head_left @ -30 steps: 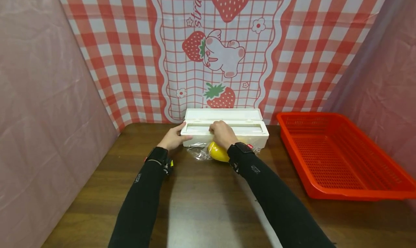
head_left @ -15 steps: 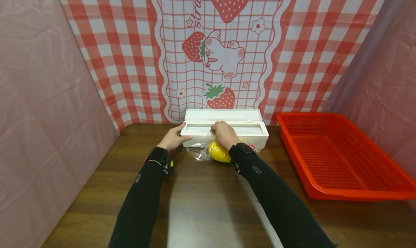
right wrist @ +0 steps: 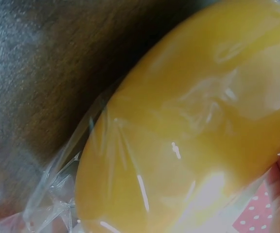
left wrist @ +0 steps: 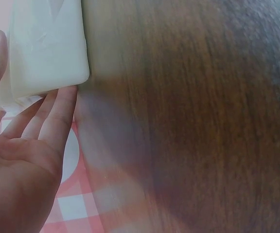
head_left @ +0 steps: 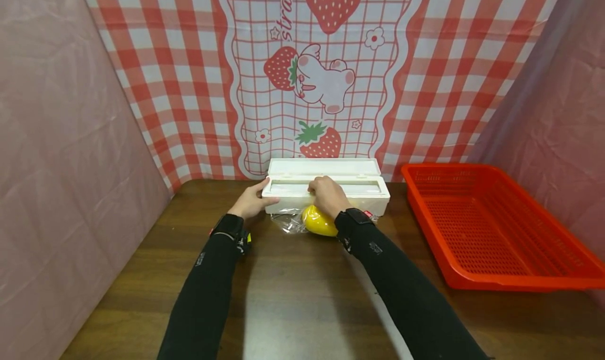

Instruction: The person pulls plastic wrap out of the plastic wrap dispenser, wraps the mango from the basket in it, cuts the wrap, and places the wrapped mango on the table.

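Observation:
A long white cling film dispenser [head_left: 293, 203] stands at the back of the table with its lid [head_left: 323, 166] raised. My left hand [head_left: 248, 202] grips its left end, thumb on the front and fingers along the end wall [left wrist: 47, 53]. Over the slot in the top is my right hand [head_left: 328, 196], fingers curled and fingertips at the slot; I cannot tell what they hold. Below this hand, against the dispenser's front, lies a smooth yellow oval thing [head_left: 317, 222] under clear cling film [head_left: 287, 221]. The right wrist view shows the film wrinkled over its yellow surface [right wrist: 179, 126].
A red plastic basket [head_left: 454, 265] with a perforated bottom stands on the right of the brown wooden table [head_left: 283, 297]. Right behind the dispenser hangs a red-checked strawberry cloth [head_left: 189, 87]. Pink cloth [head_left: 61, 166] closes off the left side, and more hangs at the right.
My right hand has shifted slightly to the right along the slot. The left hand, dispenser and yellow thing look almost unmoved.

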`<state>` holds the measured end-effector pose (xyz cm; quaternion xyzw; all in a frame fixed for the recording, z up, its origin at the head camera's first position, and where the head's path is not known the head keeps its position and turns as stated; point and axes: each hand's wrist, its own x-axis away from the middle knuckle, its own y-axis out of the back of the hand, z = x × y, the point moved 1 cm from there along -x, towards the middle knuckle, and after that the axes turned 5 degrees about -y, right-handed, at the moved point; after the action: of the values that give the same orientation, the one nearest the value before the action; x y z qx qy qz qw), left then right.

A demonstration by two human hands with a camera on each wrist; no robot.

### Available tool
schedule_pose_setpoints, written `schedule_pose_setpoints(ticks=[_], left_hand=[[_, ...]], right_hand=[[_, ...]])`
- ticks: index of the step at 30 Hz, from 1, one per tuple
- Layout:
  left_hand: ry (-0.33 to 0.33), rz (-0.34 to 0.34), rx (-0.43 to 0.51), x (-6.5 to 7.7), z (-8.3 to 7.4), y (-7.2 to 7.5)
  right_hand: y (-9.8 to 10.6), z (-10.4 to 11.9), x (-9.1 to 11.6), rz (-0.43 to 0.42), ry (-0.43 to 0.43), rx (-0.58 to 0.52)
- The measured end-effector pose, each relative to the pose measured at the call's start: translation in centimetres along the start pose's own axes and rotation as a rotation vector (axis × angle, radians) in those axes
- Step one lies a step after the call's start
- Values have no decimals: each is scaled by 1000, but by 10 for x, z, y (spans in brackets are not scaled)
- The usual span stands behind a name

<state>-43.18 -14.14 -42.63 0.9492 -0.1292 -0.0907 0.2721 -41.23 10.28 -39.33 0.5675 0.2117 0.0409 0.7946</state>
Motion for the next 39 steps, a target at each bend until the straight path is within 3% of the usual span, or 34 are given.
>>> schedule_pose_setpoints(ticks=[16, 25, 39], left_hand=[[-33, -13, -21, -1, 1, 0], [-6, 2, -6, 0, 1, 1], [-54, 5, -6, 2, 0, 0]], right_hand=[[3, -7, 3, -13, 9, 6], [3, -10, 4, -14, 13, 28], [3, -14, 5, -6, 2, 36]])
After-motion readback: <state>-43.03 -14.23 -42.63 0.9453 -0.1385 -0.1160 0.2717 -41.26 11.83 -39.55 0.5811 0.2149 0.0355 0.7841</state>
